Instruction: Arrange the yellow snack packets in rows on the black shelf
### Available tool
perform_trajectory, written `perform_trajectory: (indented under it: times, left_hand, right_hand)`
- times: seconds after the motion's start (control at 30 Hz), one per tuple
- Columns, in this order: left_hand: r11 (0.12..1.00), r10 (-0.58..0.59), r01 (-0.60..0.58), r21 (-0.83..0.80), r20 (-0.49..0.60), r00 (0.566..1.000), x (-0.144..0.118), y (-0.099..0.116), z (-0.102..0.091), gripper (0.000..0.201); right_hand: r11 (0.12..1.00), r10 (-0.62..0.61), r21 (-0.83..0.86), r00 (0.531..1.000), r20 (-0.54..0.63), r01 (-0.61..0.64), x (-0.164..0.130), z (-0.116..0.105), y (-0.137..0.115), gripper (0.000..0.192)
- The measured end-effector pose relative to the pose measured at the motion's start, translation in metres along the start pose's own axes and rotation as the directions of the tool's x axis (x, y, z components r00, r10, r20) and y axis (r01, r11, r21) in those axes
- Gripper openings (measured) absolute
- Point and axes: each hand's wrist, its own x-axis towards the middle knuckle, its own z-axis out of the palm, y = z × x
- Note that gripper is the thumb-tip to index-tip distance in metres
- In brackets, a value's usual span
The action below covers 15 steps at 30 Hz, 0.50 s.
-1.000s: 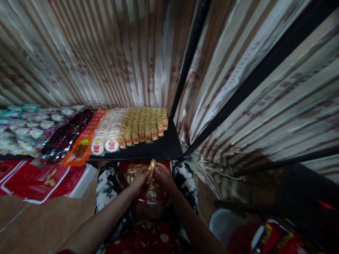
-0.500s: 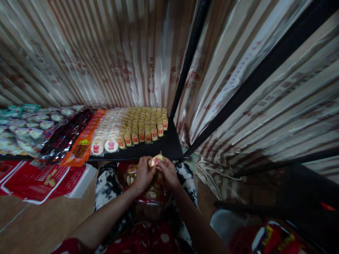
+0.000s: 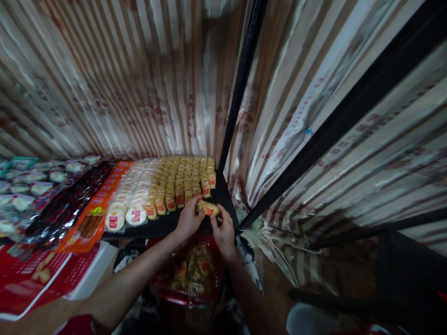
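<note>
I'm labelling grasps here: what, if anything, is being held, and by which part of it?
A small yellow wrapped snack, held at its two ends: the left grip on one, the right grip on the other.

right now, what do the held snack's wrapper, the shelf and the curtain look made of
Wrapper: likely thin clear plastic, as yellow seems to show through. Shelf: smooth and black, perhaps painted metal or board; the look leaves it open. Curtain: probably fabric, with satiny sheen and hanging folds.
</note>
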Motion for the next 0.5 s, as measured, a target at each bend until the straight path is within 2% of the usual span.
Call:
perform_trajectory:
  times: [0.1,0.2,0.27,0.4,0.5]
  left_hand:
    - [0.993,0.093,-0.101,0.066,0.111,0.989,0.033,0.014,0.000,0.049]
    - [0.978,0.165,-0.184,0.098,0.173,0.971,0.064,0.025,0.007,0.049]
    - [0.981,0.165,-0.180,0.074,0.172,0.971,0.081,0.031,0.014,0.051]
    - [0.993,0.115,-0.118,0.008,0.173,0.978,0.108,0.038,0.030,0.049]
    - [0.986,0.162,-0.167,0.012,0.192,0.968,0.125,0.036,0.037,0.040]
  right_hand:
    - [0.925,-0.273,-0.287,0.961,-0.043,0.250,0.020,-0.007,-0.011,0.053]
    - [0.865,-0.357,-0.372,0.934,0.011,0.335,0.042,-0.007,-0.014,0.048]
    - [0.867,-0.342,-0.383,0.940,0.010,0.319,0.056,-0.003,-0.010,0.045]
    - [0.895,-0.270,-0.390,0.959,-0.085,0.218,0.085,0.005,0.004,0.044]
    - [0.907,-0.197,-0.402,0.970,-0.139,0.127,0.102,0.010,0.012,0.045]
